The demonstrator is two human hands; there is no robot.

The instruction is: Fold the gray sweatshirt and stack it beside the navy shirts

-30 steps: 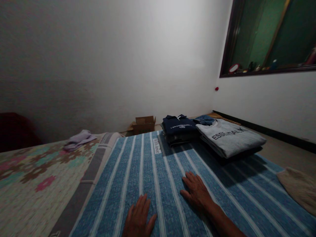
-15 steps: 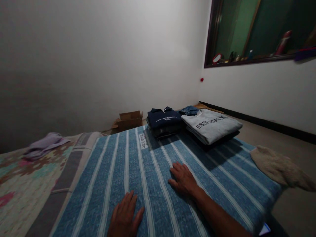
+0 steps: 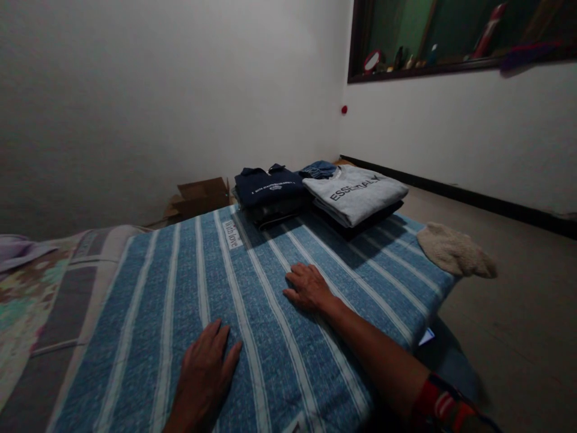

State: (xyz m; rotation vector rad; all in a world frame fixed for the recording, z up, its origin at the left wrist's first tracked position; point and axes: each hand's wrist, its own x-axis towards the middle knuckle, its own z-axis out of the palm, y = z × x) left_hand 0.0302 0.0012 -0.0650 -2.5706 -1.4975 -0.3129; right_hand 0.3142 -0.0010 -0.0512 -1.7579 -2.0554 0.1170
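Observation:
My left hand (image 3: pixel 207 367) rests palm down on a blue tablecloth with white stripes (image 3: pixel 180 300), its fingers stretched forward and nothing in them. Further forward and to the right, my right hand (image 3: pixel 309 287) also lies on the cloth, fingers slightly bent and spread, holding nothing. Beyond it sit two stacks of folded clothes. On the left stack a navy collared top (image 3: pixel 270 187) lies uppermost. The right stack carries a grey sweatshirt (image 3: pixel 356 191) with dark lettering, over something black. A bunched blue denim-like item (image 3: pixel 319 169) shows behind them.
A beige fuzzy cloth (image 3: pixel 455 249) hangs over the table's right edge. Behind the table stands an open cardboard box (image 3: pixel 201 195). At left is a bed with a floral cover (image 3: pixel 22 325) and a lilac cloth (image 3: pixel 20 251). Small items line the windowsill (image 3: pixel 406 72).
The view has tilted down and turned right, so the scene sits higher and further left. Both hands stay on the cloth in nearly the same places. The clothes have not moved.

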